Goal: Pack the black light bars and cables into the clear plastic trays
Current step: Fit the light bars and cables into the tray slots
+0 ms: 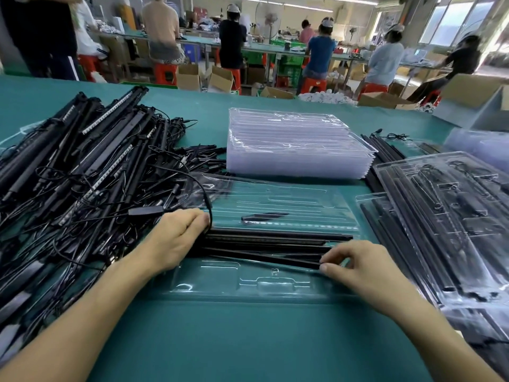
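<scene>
Light bars [275,242] are lying lengthwise in the open clear tray [248,282] on the worktop [248,340]. They're looking stiff, light and slick, so I'm judging end holds best. The cable [207,199] is looking floppy.

Left hand [176,238] grip is curling over their left ends. Right hand [355,263] grip is pinching the nearest bar's right end.

Loose pile [82,175] is sitting left of the tray, empty stack [297,144] behind it.

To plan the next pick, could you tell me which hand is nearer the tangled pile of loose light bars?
Left. The left hand sits at the pile's edge; the right hand is well to its right, pinching a light bar's end.
</scene>
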Available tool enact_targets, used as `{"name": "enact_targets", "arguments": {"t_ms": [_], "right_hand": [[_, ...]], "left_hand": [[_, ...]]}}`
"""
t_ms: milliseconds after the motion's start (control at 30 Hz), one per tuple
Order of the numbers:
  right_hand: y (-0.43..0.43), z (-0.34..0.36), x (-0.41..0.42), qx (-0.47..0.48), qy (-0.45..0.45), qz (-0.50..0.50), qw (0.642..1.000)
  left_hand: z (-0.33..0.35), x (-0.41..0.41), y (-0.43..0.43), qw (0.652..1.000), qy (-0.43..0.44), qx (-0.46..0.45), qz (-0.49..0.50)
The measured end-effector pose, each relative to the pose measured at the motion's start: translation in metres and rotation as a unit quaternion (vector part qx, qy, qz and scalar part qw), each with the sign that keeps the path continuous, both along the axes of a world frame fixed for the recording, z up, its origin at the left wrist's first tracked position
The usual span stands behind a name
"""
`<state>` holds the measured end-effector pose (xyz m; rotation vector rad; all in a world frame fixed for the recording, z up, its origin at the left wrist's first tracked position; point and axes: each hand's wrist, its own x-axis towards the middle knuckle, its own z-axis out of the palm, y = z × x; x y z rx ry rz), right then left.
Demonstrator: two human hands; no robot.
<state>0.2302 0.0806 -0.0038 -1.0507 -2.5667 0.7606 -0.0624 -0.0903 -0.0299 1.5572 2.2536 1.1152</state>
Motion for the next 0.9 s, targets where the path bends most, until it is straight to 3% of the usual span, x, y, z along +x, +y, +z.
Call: {"name": "enact_targets", "arguments": {"t_ms": [367,633,900], "right_hand": [[-0.004,-0.011,0.006,0.196,-0.001,0.083,0.977],[0.009,-0.019,0.013,0.142,0.023,0.028,0.989],[0.018,-0.02,0.02,0.085,0.028,0.063,0.994]], "left_hand": [[-0.006,-0.004,-0.001,0.999,-0.027,0.009,-0.028],[-0.008,-0.003,0.001,1.0,-0.003,-0.005,-0.023],[-0.01,-0.005,0.002,0.999,-0.027,0.003,-0.031]]}}
